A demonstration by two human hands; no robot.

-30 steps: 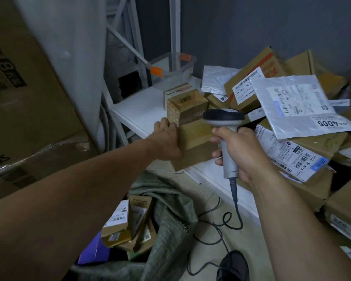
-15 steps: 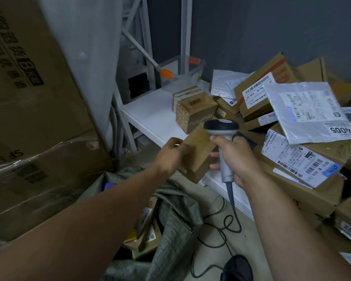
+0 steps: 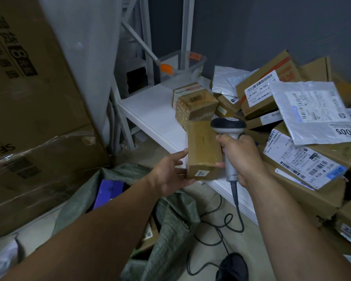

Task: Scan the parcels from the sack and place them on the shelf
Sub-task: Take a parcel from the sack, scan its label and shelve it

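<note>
The left grip (image 3: 170, 173) holds a small brown cardboard parcel (image 3: 203, 147) upright, thumb on its left side and fingers curled under its base. The right grip (image 3: 241, 157), closed around a grey handheld barcode scanner (image 3: 228, 124), touches the parcel's right side. The parcel is in front of the white shelf (image 3: 150, 110), above the green woven sack (image 3: 170, 220).

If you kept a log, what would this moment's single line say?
left hand: holds brown box | right hand: grips scanner | sack: open on floor
</note>
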